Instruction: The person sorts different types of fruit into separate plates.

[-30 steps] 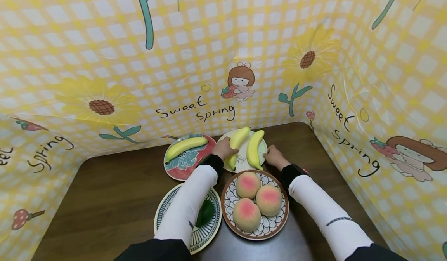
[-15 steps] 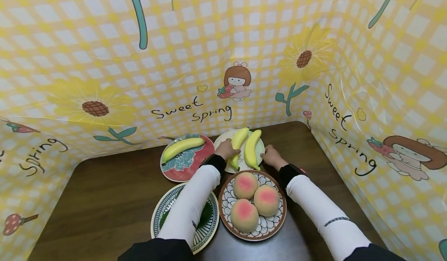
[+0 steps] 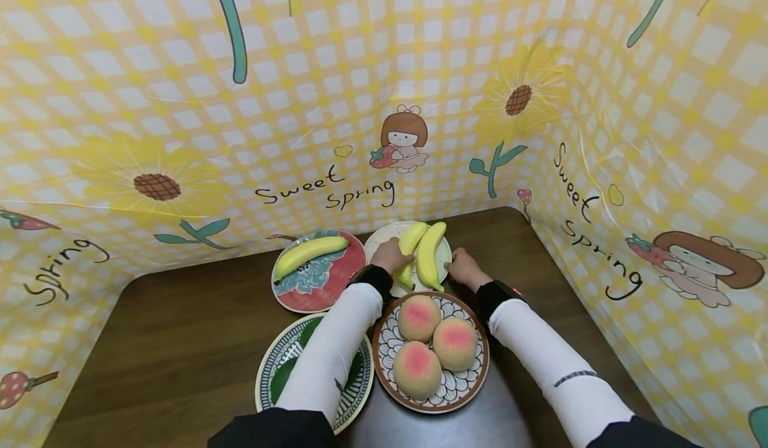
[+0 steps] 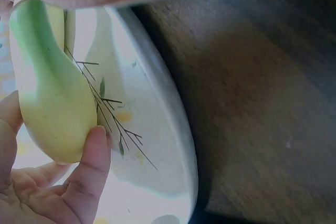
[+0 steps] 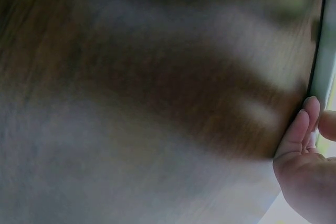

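Observation:
A white plate point(image 3: 445, 253) at the back of the table holds two yellow-green bananas. My left hand point(image 3: 390, 256) grips the left banana point(image 3: 411, 240); in the left wrist view the thumb point(image 4: 92, 166) and fingers wrap round that banana point(image 4: 47, 93) above the plate point(image 4: 157, 129). The right banana point(image 3: 429, 256) lies loose beside it. My right hand point(image 3: 462, 267) holds the plate's right rim; the right wrist view shows its fingers point(image 5: 299, 135) against the rim point(image 5: 320, 66), with a thumb tip on the other side.
A red floral plate point(image 3: 342, 276) with one banana point(image 3: 309, 253) sits to the left. Nearer me stand a patterned plate point(image 3: 384, 341) with three peaches and a green-striped plate point(image 3: 276, 375), partly under my left sleeve. Yellow checked screens wall the brown table point(image 3: 180, 341) on three sides.
The left banana has drawn a little closer to the right one in my left hand. My right hand stays at the plate's rim.

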Motion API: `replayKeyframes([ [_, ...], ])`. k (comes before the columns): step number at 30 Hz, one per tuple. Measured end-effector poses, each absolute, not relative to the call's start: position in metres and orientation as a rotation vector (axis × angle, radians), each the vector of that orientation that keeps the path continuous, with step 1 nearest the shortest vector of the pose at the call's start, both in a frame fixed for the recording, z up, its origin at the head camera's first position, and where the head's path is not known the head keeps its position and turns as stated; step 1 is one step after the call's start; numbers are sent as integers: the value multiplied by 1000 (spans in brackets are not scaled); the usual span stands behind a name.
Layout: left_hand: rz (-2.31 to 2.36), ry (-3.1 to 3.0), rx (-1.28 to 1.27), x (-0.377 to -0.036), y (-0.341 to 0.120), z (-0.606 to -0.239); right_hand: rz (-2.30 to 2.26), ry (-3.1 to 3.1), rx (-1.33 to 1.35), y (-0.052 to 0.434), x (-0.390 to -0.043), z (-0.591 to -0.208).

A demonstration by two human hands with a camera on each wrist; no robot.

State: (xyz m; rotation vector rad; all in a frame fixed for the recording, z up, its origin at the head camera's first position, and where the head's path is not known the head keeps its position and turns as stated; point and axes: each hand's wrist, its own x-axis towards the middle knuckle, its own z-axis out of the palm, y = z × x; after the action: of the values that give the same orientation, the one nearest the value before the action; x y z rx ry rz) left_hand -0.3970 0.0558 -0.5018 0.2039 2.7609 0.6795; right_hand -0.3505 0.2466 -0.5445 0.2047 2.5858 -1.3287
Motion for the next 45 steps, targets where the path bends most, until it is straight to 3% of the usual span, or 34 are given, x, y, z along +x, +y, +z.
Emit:
replayKeyframes([
  [30,789,2698,179,-389,52,-490,-1309,2597,215,247,-355,-549],
  [45,793,2783,443,-399,-5,-478,-1378,2585,164,246,-349,-546],
])
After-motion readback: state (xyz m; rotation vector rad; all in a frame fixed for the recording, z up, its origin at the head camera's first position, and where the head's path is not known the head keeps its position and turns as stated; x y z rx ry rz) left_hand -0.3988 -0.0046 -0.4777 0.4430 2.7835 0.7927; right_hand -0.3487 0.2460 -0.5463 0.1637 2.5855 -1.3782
